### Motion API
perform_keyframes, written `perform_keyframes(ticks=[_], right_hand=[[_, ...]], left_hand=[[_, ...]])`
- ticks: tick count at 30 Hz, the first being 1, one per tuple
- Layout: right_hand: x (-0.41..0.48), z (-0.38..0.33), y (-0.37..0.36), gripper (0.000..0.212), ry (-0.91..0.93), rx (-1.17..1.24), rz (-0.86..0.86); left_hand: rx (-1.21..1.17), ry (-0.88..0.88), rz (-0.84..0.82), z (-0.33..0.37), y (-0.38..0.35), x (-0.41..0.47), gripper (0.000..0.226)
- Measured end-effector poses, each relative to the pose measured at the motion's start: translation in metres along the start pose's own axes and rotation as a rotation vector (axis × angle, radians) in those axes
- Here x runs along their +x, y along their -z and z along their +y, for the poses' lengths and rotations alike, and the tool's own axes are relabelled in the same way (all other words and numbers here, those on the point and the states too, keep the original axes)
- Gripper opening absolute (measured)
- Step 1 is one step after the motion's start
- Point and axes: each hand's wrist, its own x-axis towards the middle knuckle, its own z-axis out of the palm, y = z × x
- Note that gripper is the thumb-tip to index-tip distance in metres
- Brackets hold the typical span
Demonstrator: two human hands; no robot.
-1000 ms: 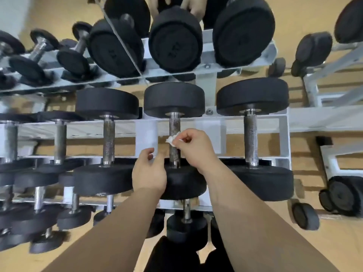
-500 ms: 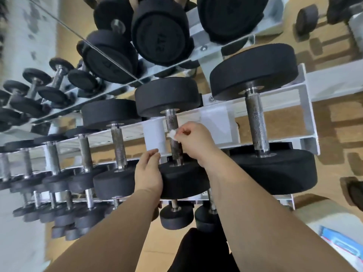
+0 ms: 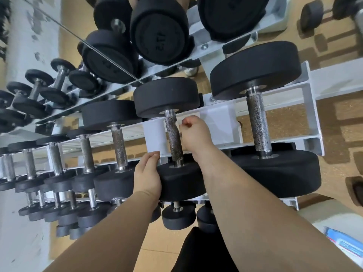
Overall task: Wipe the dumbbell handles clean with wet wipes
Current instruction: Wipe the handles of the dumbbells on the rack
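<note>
Steel dumbbell handle, right hand fisted beside it, contents hidden, left hand relaxed against black weight

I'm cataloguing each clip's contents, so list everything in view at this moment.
dumbbells: many, black heads with metal handles, rows on the rack
rack: one, white, tiered, across the middle
packet: one, blue and white, bottom right corner
floor: tan, beneath and around the rack
clothing: dark, bottom centre
left hand: one, resting on the near head of the centre dumbbell
right hand: one, fist beside that dumbbell's handle, perhaps round the unseen wet wipe
</note>
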Motion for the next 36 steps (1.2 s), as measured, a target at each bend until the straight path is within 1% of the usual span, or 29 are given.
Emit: perform_keyframes(ticks=[3, 6, 8, 11, 14, 16, 18, 20, 23, 27, 29, 34, 36], right_hand=[[0.004, 0.001, -0.001, 0.013, -0.014, 0.045, 0.004], [-0.016, 0.012, 0.004, 0.008, 0.043, -0.038, -0.057], [-0.02, 0.012, 0.003, 0.012, 0.096, -0.07, -0.075], [-0.007, -0.001, -0.005, 0.021, 0.125, 0.009, 0.028], [-0.002, -0.009, -0.008, 0.015, 0.187, 0.048, 0.077], [-0.008, -0.006, -0.004, 0.011, 0.227, 0.028, 0.1], [-0.015, -0.001, 0.002, 0.012, 0.253, -0.012, 0.105], [-0.019, 0.004, 0.004, 0.014, 0.252, -0.08, 0.074], [-0.018, 0.004, 0.004, 0.011, 0.255, -0.157, 0.062], [-0.003, -0.01, 0.0, 0.009, 0.212, 0.027, 0.094], [0.001, -0.013, -0.002, 0.009, 0.221, 0.069, 0.118], [-0.013, -0.001, 0.003, 0.005, 0.236, 0.033, 0.088], [-0.02, 0.002, 0.007, 0.016, 0.227, 0.023, 0.052]], left_hand=[[-0.01, -0.009, -0.01, -0.002, 0.0, 0.001, 0.027], [-0.014, -0.024, -0.027, -0.003, 0.001, 0.003, 0.024], [-0.009, -0.035, -0.028, -0.004, 0.001, 0.004, 0.024], [-0.01, -0.048, -0.028, -0.004, 0.001, 0.004, 0.024], [-0.002, -0.044, -0.033, -0.003, 0.0, 0.004, 0.025], [0.001, -0.051, -0.032, -0.005, 0.001, 0.004, 0.025], [-0.003, -0.066, -0.029, -0.006, 0.001, 0.005, 0.023], [-0.006, -0.075, -0.03, -0.007, 0.001, 0.006, 0.021], [-0.01, -0.079, -0.029, -0.008, 0.001, 0.006, 0.02], [0.004, -0.071, -0.034, -0.008, 0.002, 0.007, 0.021], [0.009, -0.067, -0.03, -0.008, 0.002, 0.007, 0.024], [-0.006, -0.073, -0.033, -0.008, 0.001, 0.008, 0.026], [-0.005, -0.086, -0.038, -0.009, 0.001, 0.008, 0.026]])
